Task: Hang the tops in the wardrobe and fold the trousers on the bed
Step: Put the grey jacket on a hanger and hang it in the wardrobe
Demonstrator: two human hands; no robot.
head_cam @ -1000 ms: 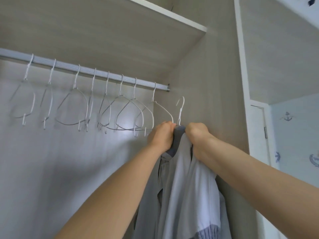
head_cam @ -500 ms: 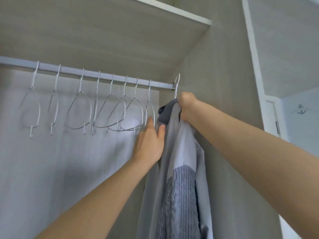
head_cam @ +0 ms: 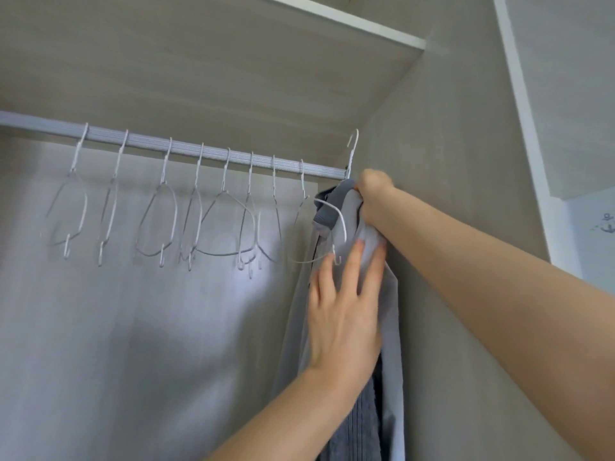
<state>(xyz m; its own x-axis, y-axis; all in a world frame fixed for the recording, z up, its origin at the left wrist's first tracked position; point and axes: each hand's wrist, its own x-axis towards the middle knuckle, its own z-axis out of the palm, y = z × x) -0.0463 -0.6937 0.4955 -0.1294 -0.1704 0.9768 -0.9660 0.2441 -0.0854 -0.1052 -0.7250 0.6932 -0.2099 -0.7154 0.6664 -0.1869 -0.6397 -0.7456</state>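
1. Head view: right hand (head_cam: 374, 197) fisted around the collar of a pale grey top with a darker grey ribbed panel (head_cam: 389, 311), held high against the wardrobe's right side wall (head_cam: 466, 227). The top's white wire hanger hook (head_cam: 353, 144) sticks up above the silver ribbed rail (head_cam: 206, 153), at the rail's right end; looks not yet seated.
2. Left hand (head_cam: 342, 314) lies flat on the cloth below the collar, fingers straight and spread, gripping nothing.
3. Step in hand, as judged: get the hook over the rail. Bring the hook's opening over the rail, lower until it catches, and steady the cloth with the flat hand so it does not slide off.
4. Room: tight. Side wall just beside the fist; nearest empty white wire hanger (head_cam: 319, 227) overlaps the collar and could snag. Shelf underside (head_cam: 233, 61) overhead leaves lift space. More empty hangers fill the rail leftwards.
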